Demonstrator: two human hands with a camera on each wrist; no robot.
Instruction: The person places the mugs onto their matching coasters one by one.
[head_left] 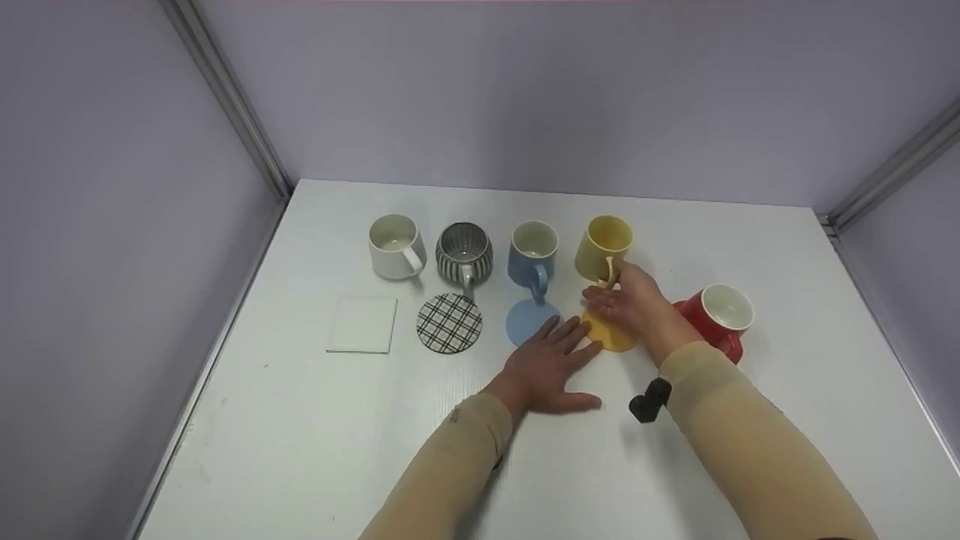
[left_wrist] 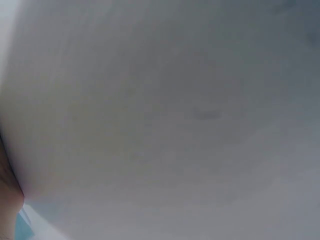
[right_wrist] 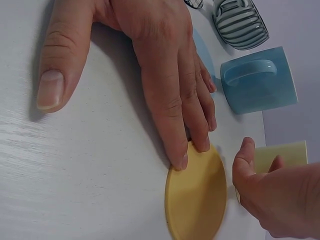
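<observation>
My right hand [head_left: 637, 300] pinches the handle of a yellow mug [head_left: 592, 251], thumb at the handle's right and the other fingers just below it. The mug stands upright behind a round yellow coaster [head_left: 613, 339]. Palm down, with fingers spread, my left hand [head_left: 547, 371] lies over the table; its fingertips rest at the near edge of the yellow coaster [right_wrist: 197, 200], as the right wrist view shows. This hand also covers part of a round blue coaster [head_left: 525, 322]. A blue mug [head_left: 531, 262] stands just behind that coaster.
A white mug [head_left: 394, 259] and a grey striped mug [head_left: 465, 259] stand further left. In front of them lie a square white coaster [head_left: 361, 326] and a round checked coaster [head_left: 448, 324]. Close beside the right wrist is a red mug [head_left: 712, 319]. Walls enclose the white table [head_left: 285, 435].
</observation>
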